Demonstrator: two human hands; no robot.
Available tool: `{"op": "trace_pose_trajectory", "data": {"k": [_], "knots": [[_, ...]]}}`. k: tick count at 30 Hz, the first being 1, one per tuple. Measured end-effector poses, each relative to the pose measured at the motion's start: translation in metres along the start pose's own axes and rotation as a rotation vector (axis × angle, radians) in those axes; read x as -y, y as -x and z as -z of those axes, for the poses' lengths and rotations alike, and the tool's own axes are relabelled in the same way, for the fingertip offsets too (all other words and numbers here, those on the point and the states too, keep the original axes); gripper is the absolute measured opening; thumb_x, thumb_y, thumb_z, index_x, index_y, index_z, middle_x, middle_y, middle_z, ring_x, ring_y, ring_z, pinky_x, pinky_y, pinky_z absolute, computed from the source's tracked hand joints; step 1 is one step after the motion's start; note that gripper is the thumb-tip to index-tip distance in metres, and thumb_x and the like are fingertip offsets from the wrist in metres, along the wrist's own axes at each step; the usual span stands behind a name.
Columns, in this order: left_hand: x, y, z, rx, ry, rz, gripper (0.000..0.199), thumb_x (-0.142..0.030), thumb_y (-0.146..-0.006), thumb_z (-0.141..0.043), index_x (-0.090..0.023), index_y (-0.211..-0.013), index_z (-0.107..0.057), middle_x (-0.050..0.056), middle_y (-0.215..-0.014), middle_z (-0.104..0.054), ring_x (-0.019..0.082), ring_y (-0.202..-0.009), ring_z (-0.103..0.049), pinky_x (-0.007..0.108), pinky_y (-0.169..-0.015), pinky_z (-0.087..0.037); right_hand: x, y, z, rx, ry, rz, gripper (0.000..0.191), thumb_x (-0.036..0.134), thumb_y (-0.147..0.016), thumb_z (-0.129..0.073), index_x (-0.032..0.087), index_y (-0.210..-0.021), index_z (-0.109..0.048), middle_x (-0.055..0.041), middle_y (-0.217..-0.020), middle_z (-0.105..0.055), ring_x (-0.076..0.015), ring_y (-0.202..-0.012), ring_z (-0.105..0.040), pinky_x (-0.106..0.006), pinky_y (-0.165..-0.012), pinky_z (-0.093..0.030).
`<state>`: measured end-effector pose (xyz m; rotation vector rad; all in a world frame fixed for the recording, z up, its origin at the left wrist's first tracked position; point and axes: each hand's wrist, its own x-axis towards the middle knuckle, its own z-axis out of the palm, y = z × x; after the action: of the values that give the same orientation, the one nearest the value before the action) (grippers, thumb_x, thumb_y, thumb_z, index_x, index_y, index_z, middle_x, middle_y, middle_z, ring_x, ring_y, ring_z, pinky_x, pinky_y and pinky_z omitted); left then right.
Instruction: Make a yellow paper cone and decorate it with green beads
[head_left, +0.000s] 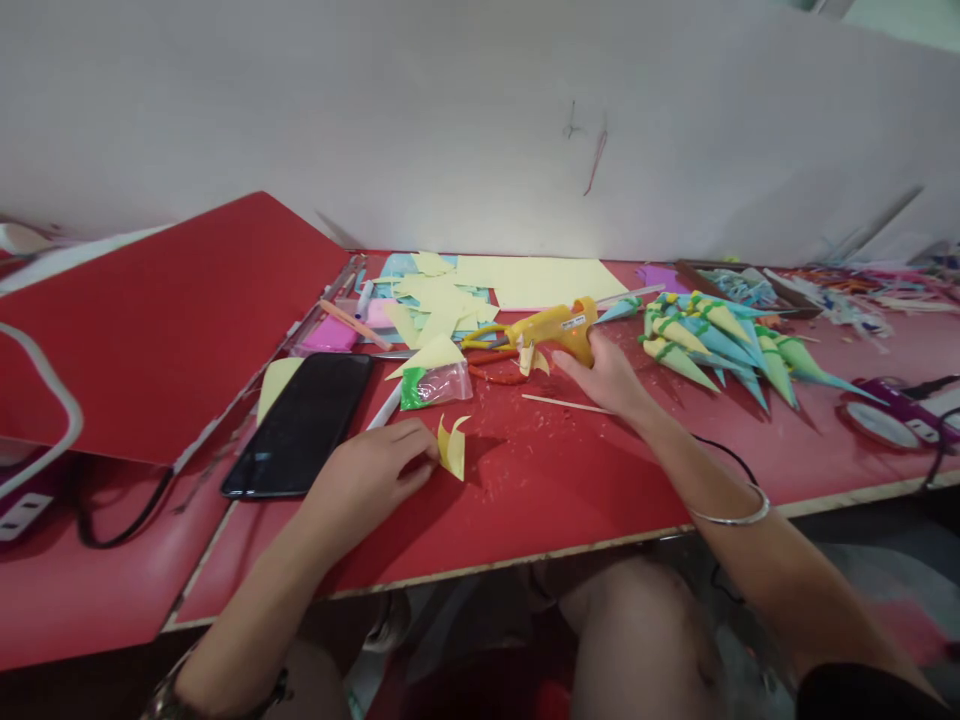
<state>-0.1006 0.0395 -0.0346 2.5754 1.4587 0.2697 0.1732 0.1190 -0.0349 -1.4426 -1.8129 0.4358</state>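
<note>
While the left hand pinches yellow paper, the right hand grips a glue gun. Scissors lie just beside the gun.

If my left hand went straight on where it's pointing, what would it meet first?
Probably the curled yellow paper piece, right by the tips of your left hand; whether they already touch is hard to tell.

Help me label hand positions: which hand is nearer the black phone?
Left. The left hand is just to the right of the black phone; the right hand is much farther right, at the yellow glue gun.
</note>
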Motion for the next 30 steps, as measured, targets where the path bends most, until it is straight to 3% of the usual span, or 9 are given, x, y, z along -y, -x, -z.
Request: {"op": "trace_pose_trajectory", "data": {"k": [11, 19, 25, 30], "knots": [[-0.007, -0.003, 0.005, -0.117, 0.328, -0.001, 0.011, -0.021, -0.079, -0.047, -0.019, -0.075, -0.056, 0.000, -0.077, -0.063, 0.013, -0.073, -0.058, 0.024, -0.068, -0.045, 0.004, 0.000, 0.000, -0.006, -0.036, -0.013, 0.029, 0.045, -0.074, -0.054, 0.017, -0.078, -0.059, -0.0054, -0.070, -0.063, -0.0205, -0.067, -0.059, -0.028, -0.056, -0.042], [-0.007, -0.002, 0.004, -0.162, 0.376, 0.012, 0.009, -0.024, -0.078, -0.050, -0.019, -0.072, -0.056, -0.001, -0.073, -0.063, 0.013, -0.069, -0.058, 0.023, -0.065, -0.044, -0.021, -0.013, 0.008, -0.148, -0.034, -0.186, 0.039, 0.053, -0.078, -0.042, 0.017, -0.078, -0.056, -0.0003, -0.053, -0.056, -0.0158, -0.047, -0.053, -0.027, -0.048, -0.042], [-0.007, -0.003, 0.005, -0.158, 0.390, 0.003, 0.010, -0.025, -0.078, -0.050, -0.019, -0.073, -0.056, -0.001, -0.073, -0.063, 0.012, -0.068, -0.057, 0.023, -0.065, -0.044, -0.037, -0.022, 0.018, -0.197, 0.149, -0.197, 0.033, 0.041, -0.077, -0.048, 0.013, -0.090, -0.058, -0.0144, -0.088, -0.065, -0.0280, -0.086, -0.061, -0.035, -0.072, -0.045], [-0.008, -0.002, 0.004, -0.149, 0.398, -0.017, 0.010, -0.022, -0.077, -0.049, -0.019, -0.071, -0.056, -0.001, -0.073, -0.063, 0.012, -0.068, -0.057, 0.022, -0.065, -0.044, -0.045, -0.022, 0.018, -0.041, 0.289, -0.193, 0.031, 0.028, -0.074, -0.053, 0.013, -0.100, -0.059, -0.0145, -0.093, -0.067, -0.0302, -0.088, -0.062, -0.036, -0.072, -0.045]]}}
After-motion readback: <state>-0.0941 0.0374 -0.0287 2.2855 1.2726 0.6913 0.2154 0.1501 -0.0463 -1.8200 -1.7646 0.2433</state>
